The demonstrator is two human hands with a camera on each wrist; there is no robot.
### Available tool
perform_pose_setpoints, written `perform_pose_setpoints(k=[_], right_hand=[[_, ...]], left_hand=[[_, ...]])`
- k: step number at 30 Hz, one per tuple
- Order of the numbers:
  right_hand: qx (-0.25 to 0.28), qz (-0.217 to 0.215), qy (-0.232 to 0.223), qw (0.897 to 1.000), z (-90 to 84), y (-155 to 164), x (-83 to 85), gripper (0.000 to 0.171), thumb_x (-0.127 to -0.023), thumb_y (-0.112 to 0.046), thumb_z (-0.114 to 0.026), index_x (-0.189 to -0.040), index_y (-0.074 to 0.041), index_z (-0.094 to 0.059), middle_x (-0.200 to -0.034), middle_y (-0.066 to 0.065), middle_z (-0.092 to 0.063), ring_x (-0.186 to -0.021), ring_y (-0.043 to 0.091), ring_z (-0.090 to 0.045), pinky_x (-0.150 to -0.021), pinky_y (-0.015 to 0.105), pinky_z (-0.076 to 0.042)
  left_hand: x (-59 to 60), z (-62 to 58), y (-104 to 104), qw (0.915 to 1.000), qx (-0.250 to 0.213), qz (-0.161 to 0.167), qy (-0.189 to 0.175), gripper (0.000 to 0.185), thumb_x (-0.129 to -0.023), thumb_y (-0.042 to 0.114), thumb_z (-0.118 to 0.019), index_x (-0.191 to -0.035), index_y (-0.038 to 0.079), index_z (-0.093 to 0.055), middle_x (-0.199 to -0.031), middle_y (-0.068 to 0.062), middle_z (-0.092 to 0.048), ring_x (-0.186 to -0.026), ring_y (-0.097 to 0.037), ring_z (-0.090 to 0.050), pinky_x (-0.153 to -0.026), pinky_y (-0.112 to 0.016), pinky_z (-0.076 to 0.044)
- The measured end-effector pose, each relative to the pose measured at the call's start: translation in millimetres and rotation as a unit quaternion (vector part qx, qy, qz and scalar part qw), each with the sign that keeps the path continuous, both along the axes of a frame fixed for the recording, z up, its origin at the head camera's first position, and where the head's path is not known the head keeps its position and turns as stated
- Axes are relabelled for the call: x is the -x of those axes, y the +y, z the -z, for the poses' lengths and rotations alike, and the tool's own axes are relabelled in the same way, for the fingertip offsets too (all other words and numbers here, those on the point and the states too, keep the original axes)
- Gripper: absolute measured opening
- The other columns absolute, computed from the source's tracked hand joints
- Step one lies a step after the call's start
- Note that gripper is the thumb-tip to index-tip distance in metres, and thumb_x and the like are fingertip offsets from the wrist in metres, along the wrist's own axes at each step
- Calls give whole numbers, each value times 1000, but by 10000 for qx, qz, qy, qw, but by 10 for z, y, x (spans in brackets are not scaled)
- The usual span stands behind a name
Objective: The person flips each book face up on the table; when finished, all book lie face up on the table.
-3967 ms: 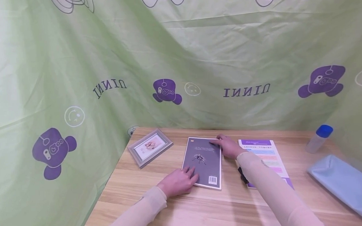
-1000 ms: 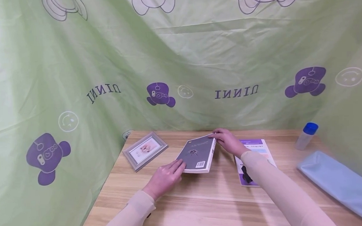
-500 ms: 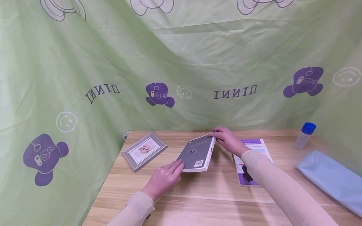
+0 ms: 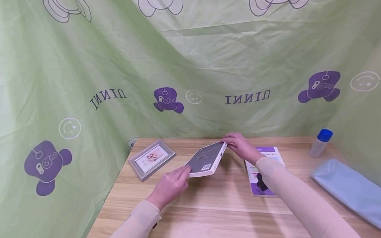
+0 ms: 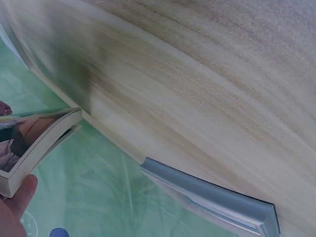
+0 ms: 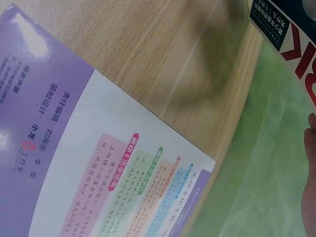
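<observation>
- The grey book [image 4: 206,159] is tilting up off the wooden table [image 4: 212,205], its right edge raised, just right of the picture frame [image 4: 152,159].
- The right hand [image 4: 242,148] is pinching the book's raised far corner, fingers curled over the edge.
- The left hand [image 4: 170,185] is touching the book's near left corner with fairly straight fingers; whether the thumb is gripping beneath is hard to tell from the head view.
- Judging from this, the book could be slipping leftward into the picture frame if the left fingers are not bracing it firmly.
- The pinch is covering only one corner, so the cover may be peeling open and the pages flopping down.
- Dropped, it could be landing on the purple booklet [image 4: 264,165] right of the book.
</observation>
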State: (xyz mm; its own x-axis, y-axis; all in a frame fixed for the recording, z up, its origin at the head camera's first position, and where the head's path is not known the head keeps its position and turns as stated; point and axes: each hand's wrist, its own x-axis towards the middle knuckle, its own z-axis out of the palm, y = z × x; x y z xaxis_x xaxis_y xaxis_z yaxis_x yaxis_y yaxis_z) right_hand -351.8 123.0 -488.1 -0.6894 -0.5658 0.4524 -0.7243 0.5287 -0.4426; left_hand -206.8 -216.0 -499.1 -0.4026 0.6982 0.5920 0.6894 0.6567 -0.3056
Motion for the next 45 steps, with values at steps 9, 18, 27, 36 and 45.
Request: perform_pose_setpoints(k=[9, 18, 27, 36, 45], right_hand=[[82, -32, 57, 9999, -4, 35, 7, 30, -96, 1, -71, -124, -6, -75, -130, 17, -67, -125, 40, -57, -110, 58, -43], [193, -19, 124, 9997, -33, 44, -6, 27, -96, 0, -71, -123, -4, -75, -127, 17, -68, -123, 41, -57, -109, 59, -43], [312, -41, 345, 9989, -41, 43, 4, 28, -94, 1, -73, -121, -7, -76, -122, 16, -70, -118, 40, -60, -106, 59, -45], [314, -20, 251, 9992, -78, 48, 7, 27, -95, 0, -73, -121, -5, -76, -122, 15, -70, -118, 39, -60, -106, 57, -46], [214, 154, 77, 9996, -82, 26, 7, 25, -96, -4, -73, -121, -7, -75, -122, 12, -70, -120, 35, -59, -109, 54, -45]], left_hand=[[20, -29, 25, 9998, -83, -27, 201, 42, -109, 17, -34, -125, -3, -67, -113, -17, -75, -94, -27, -77, -74, -32, -62], [33, -83, 23, 9997, -243, -49, 65, 34, -97, 10, -55, -125, -5, -66, -114, -17, -75, -96, -28, -77, -74, -32, -63], [48, -156, 7, 9992, -344, -199, 15, 45, -80, 7, -74, -123, -4, -66, -111, -16, -76, -89, -25, -77, -69, -30, -63], [99, -155, -13, 9982, -558, -211, -5, 41, -86, 6, -62, -125, -5, -65, -105, -15, -76, -83, -24, -77, -62, -28, -62], [115, -120, -52, 9963, -805, -275, -106, 45, -85, 4, -65, -129, -7, -63, -103, -17, -76, -75, -23, -75, -55, -27, -60]])
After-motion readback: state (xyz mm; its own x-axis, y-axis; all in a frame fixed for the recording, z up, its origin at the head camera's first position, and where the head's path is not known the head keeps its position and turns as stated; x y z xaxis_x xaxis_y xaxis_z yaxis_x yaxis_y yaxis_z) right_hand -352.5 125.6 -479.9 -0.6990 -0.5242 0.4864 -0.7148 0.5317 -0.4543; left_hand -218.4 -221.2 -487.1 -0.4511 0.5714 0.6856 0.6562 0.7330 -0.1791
